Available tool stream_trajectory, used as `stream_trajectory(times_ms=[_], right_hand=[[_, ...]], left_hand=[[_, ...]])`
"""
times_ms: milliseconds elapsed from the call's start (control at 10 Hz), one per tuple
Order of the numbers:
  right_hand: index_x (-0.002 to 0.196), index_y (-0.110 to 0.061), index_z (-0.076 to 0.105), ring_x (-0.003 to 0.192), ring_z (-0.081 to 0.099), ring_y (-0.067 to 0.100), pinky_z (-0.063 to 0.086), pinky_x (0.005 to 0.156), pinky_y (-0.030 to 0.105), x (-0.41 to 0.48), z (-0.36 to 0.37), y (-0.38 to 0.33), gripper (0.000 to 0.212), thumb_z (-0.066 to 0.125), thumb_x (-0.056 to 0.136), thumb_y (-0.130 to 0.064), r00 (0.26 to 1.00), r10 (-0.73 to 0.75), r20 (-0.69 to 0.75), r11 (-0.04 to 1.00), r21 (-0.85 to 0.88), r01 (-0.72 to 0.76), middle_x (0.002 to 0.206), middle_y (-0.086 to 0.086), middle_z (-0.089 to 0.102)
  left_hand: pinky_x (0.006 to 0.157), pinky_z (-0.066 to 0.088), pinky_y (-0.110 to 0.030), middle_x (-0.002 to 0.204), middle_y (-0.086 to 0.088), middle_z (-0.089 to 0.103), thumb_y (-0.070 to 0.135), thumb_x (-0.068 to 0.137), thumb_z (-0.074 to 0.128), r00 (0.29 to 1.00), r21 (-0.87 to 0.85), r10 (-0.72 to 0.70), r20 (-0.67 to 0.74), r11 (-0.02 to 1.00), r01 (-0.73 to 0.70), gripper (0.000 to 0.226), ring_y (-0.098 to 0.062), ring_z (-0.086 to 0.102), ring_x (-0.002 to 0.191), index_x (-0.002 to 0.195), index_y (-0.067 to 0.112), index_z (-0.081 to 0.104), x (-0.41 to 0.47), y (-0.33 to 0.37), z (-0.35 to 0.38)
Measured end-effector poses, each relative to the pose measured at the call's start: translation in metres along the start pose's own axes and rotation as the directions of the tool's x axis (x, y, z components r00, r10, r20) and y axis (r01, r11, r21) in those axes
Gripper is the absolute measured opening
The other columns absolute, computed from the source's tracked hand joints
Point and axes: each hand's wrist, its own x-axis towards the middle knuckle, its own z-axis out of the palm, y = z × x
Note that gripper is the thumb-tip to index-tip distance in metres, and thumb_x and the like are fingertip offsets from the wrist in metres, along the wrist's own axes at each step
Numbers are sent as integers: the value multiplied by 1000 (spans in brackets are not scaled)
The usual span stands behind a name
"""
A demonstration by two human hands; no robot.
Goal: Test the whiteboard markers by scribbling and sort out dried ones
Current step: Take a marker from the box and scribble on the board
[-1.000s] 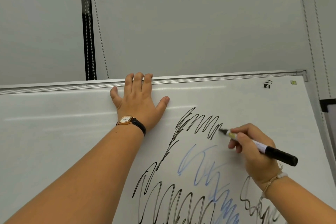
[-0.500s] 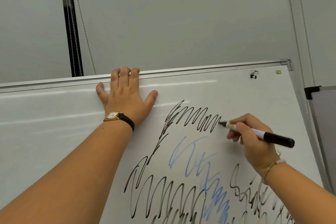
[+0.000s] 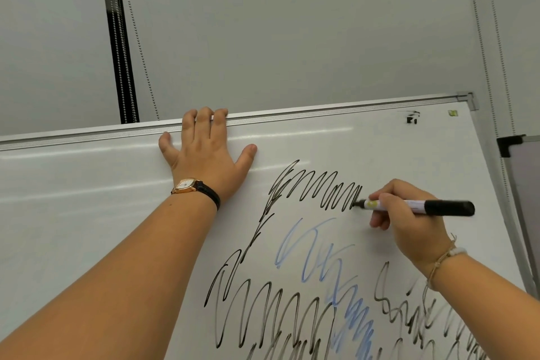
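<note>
Grip: the right hand (image 3: 409,213) is clamped on a black whiteboard marker (image 3: 438,207), with thumb and fingers curled round the white barrel close to the nib.
Marker axis: it lies almost level. The nib points left and the black tail sticks out to the right, past the knuckles.
Nib: it touches the whiteboard (image 3: 87,199) at the right end of the top black zigzag (image 3: 318,190). The line looks dark and unbroken, so I'd judge this marker is not a dried one.
Other hand: the left hand (image 3: 204,152) lies flat on the board, spread and holding nothing, with its fingertips reaching onto the top frame (image 3: 321,109). It sits well left of the nib, so the right hand is the nearer one.
Open room: there is bare white to the right of the nib as far as the board's right edge, and above it up to the frame.
Crowded side: below are a pale blue scribble (image 3: 321,257) and more black loops.
Beyond the edge: a second board (image 3: 523,184) stands just past the right edge.
Next, as I read it: a stroke carried on rightward has room, but not much of it.
</note>
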Motion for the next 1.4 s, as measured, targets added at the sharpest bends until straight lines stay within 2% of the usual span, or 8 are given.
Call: stream_trajectory(times_ms=[200, 300, 400, 500, 700, 1000, 1200, 1400], right_hand=[[73, -12, 64, 57, 60, 22, 49, 54, 34, 0, 6, -5, 25, 52, 75, -33, 999, -42, 10, 999, -30, 43, 62, 6, 66], [68, -2, 62, 49, 55, 17, 43, 48, 25, 2, 13, -13, 23, 50, 72, -21, 984, 62, 167, 995, 63, -74, 53, 13, 61], [79, -11, 62, 56, 58, 10, 41, 49, 14, 5, 20, -19, 19, 50, 82, -25, 997, -19, 73, 999, 46, 15, 65, 9, 66], [75, -8, 62, 51, 56, 11, 39, 46, 14, 10, 30, -28, 15, 55, 83, -19, 977, 60, 204, 994, 83, -78, 61, 11, 65], [78, -12, 62, 57, 60, 16, 46, 47, 23, 28, 51, -48, 15, 55, 91, -16, 970, -1, 243, 1000, -7, 3, 66, 6, 68], [80, -6, 60, 52, 61, 7, 42, 44, 14, 62, 68, -81, 15, 50, 91, -9, 932, 59, 357, 996, -80, -33, 65, 10, 67], [81, -12, 60, 60, 61, 10, 43, 48, 16, 72, 77, -91, 14, 51, 92, -15, 912, 31, 410, 991, -130, 25, 70, 7, 70], [83, -13, 61, 69, 62, 17, 51, 62, 31, 67, 83, -89, 14, 51, 91, -18, 938, -56, 341, 986, -127, 105, 68, 1, 70]], left_hand=[[108, 10, -55, 140, 4, 29, 61, 86, 38, 1000, 3, 2, 1, 1000, -2, 65, -18, 13, 139, 141, 28, 28, 0, 0, 0], [109, 9, -55, 141, 4, 29, 61, 86, 39, 1000, 1, -2, 3, 1000, 2, 65, -18, 13, 140, 141, 28, 27, -1, 1, 0], [108, 9, -55, 140, 5, 28, 61, 86, 36, 1000, 3, -5, 4, 1000, 5, 65, -17, 12, 140, 141, 28, 27, -1, 1, 0], [108, 9, -55, 141, 5, 28, 62, 86, 35, 1000, 7, -3, 8, 1000, 3, 65, -17, 12, 140, 141, 29, 26, -1, 1, -1], [109, 7, -55, 143, 7, 24, 62, 86, 36, 1000, 8, -17, 25, 1000, 17, 66, -15, 9, 140, 142, 30, 23, -1, 3, -1], [109, 7, -54, 144, 7, 23, 62, 86, 37, 999, 6, -19, 37, 1000, 19, 67, -15, 9, 140, 143, 30, 22, -1, 3, -2], [109, 7, -54, 145, 7, 22, 62, 87, 36, 999, 5, -15, 35, 1000, 15, 67, -16, 8, 141, 144, 30, 21, -2, 2, -2], [108, 7, -56, 145, 7, 21, 62, 87, 33, 999, 14, -5, 52, 1000, 5, 66, -16, 9, 140, 143, 30, 20, -2, 2, -4]])
